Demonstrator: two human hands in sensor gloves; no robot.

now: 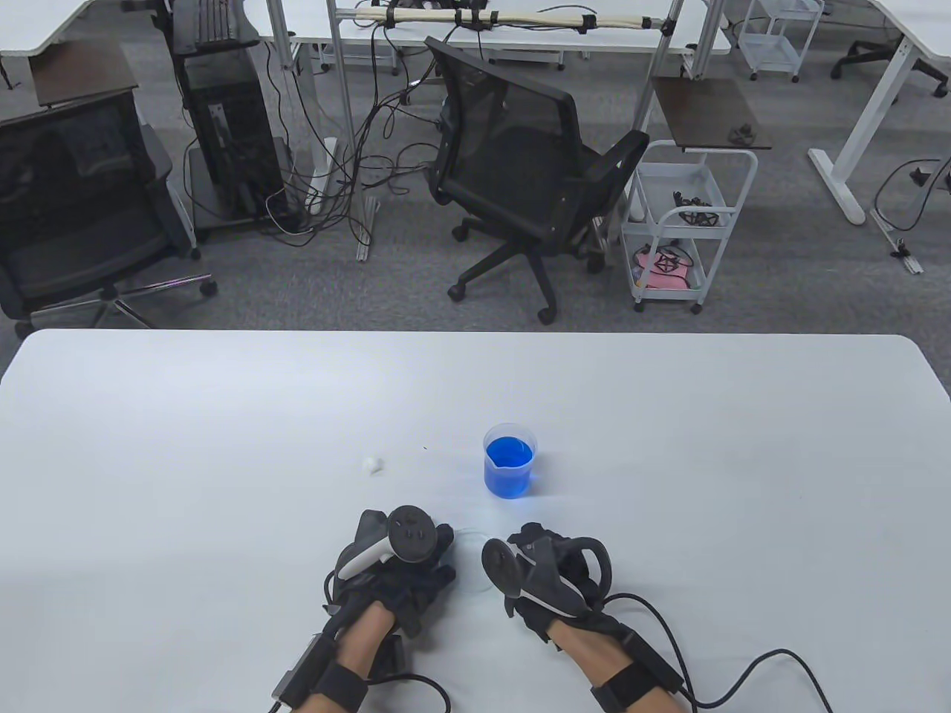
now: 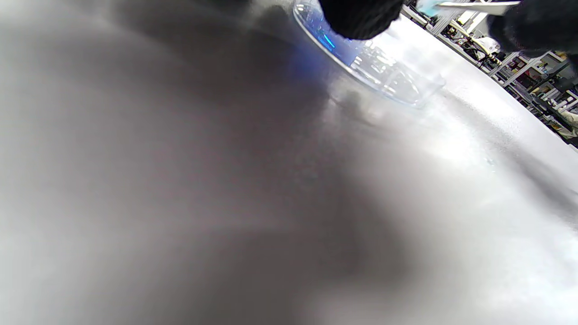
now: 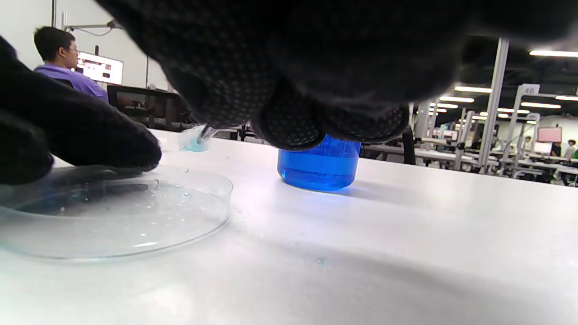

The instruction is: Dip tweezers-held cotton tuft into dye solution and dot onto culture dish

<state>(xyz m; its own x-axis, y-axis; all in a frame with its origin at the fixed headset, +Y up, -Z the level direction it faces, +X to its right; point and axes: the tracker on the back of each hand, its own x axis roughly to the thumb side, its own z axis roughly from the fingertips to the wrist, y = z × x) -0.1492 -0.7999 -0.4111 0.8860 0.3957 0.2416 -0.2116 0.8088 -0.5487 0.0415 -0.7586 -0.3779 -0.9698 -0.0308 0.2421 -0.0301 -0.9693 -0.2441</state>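
A clear culture dish (image 3: 135,225) lies on the white table, with small blue drops in it. My left hand (image 1: 427,553) holds its left rim, a fingertip (image 3: 135,151) on the edge; the same dish (image 2: 393,76) shows in the left wrist view. My right hand (image 1: 531,549) pinches metal tweezers (image 2: 474,5). Their tips grip a blue-tinged cotton tuft (image 3: 193,141), hanging just above the dish's far side. The beaker of blue dye (image 1: 509,464) stands upright beyond the hands. In the table view the dish (image 1: 469,536) is mostly hidden between the hands.
A loose white cotton tuft (image 1: 371,466) lies on the table, left of the beaker. Glove cables (image 1: 743,668) trail off the front edge at right. Beyond the table's far edge stand an office chair (image 1: 520,171) and a white cart (image 1: 683,223).
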